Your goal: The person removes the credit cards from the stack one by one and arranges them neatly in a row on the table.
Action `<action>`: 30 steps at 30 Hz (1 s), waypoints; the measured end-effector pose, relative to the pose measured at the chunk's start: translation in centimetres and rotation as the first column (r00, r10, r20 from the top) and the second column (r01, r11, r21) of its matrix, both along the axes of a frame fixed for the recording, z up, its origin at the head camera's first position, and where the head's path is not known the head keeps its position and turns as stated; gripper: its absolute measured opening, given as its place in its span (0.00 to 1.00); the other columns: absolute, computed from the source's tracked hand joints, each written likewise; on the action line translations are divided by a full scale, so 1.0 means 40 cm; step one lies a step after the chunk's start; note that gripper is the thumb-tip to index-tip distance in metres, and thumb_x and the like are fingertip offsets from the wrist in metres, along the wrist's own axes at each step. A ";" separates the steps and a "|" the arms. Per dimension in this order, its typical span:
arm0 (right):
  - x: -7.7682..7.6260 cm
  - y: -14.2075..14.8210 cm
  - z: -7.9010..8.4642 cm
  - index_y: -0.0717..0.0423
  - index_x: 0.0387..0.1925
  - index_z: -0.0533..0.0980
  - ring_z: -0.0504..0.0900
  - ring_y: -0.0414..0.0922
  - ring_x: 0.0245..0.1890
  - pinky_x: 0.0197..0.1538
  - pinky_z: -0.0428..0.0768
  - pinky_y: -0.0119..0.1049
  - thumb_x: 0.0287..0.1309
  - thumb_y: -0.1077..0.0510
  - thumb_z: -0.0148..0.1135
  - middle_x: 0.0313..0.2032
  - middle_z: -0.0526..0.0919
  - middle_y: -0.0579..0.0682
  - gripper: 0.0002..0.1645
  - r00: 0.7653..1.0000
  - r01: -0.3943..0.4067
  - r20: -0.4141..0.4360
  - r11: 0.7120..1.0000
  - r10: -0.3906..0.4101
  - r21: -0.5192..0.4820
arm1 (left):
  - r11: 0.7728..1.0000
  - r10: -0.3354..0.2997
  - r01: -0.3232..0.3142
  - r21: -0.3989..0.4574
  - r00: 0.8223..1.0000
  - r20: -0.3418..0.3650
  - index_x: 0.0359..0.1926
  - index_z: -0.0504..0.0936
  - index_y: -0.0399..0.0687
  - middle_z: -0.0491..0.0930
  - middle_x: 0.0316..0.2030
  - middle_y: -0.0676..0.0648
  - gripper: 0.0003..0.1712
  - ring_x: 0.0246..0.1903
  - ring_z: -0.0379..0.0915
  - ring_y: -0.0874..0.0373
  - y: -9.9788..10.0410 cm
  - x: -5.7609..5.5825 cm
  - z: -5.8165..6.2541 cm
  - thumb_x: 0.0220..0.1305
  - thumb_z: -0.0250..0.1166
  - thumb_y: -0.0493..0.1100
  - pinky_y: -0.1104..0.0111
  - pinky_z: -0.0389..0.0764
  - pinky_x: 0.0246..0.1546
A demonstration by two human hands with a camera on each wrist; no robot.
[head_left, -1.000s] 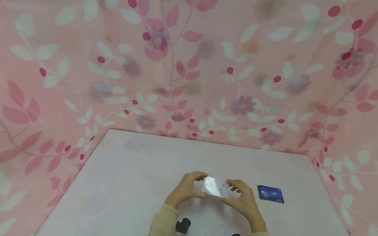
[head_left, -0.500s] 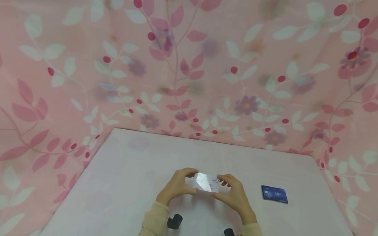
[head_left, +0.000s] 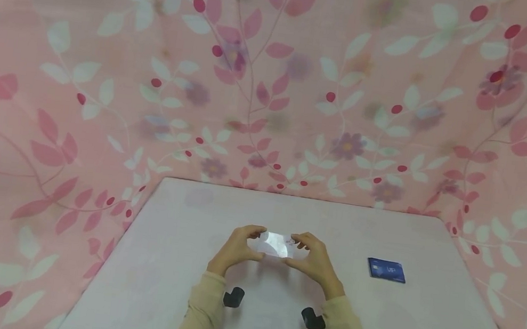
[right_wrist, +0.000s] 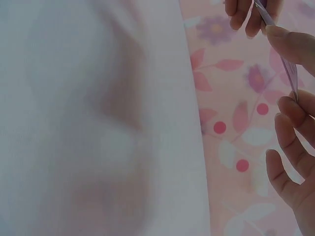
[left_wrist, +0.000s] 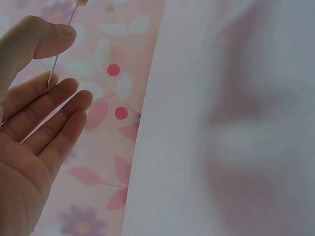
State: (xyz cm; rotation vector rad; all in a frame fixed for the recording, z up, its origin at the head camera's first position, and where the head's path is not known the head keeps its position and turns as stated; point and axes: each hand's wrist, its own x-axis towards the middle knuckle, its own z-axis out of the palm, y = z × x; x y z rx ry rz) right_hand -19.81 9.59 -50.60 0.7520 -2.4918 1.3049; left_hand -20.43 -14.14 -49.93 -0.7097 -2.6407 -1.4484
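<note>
A pale, shiny card (head_left: 277,245) is held up between both hands in the head view, glare washing out much of its face. My left hand (head_left: 234,248) pinches its left end between thumb and fingers. At the other end, my right hand (head_left: 317,261) pinches it the same way. In the left wrist view the card (left_wrist: 58,54) appears edge-on as a thin line between thumb and index finger. Edge-on too in the right wrist view, the card (right_wrist: 289,71) shows a purplish face, with the left hand's fingers (right_wrist: 240,14) at the top.
A blue card (head_left: 387,270) marked VIP lies on the white tabletop (head_left: 174,278), right of the hands; it may be a small stack. Black wrist-worn devices (head_left: 233,297) sit at both cuffs. Pink floral fabric (head_left: 269,106) hangs around the back and sides.
Both hands, with the pale card between them, have shifted left and slightly upward in the head view. The view itself has swung a little, so the blue card appears slightly further right.
</note>
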 end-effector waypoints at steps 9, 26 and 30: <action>-0.019 -0.072 -0.022 0.67 0.43 0.79 0.78 0.53 0.33 0.36 0.79 0.45 0.31 0.59 0.80 0.35 0.80 0.56 0.32 0.999 -0.043 -0.031 0.998 0.041 -0.054 | 0.998 0.057 -0.056 -0.011 0.996 0.067 0.55 0.75 0.33 0.77 0.51 0.35 0.35 0.46 0.77 0.42 -0.061 0.005 0.001 0.39 0.72 0.32 0.55 0.76 0.50; -0.023 -0.193 -0.064 0.65 0.42 0.80 0.77 0.48 0.34 0.39 0.77 0.39 0.31 0.60 0.80 0.34 0.81 0.54 0.30 0.998 -0.052 0.013 0.995 0.054 -0.080 | 0.990 0.140 -0.133 -0.048 0.974 0.177 0.56 0.73 0.31 0.76 0.52 0.33 0.37 0.49 0.74 0.40 -0.168 0.029 0.004 0.38 0.71 0.29 0.53 0.74 0.52; -0.019 -0.228 -0.075 0.65 0.41 0.80 0.77 0.47 0.34 0.38 0.78 0.42 0.31 0.60 0.80 0.33 0.80 0.52 0.29 0.998 -0.063 0.023 0.994 0.066 -0.091 | 0.984 0.175 -0.165 -0.067 0.967 0.187 0.56 0.74 0.31 0.76 0.52 0.33 0.37 0.49 0.74 0.39 -0.196 0.041 0.001 0.37 0.71 0.28 0.53 0.74 0.52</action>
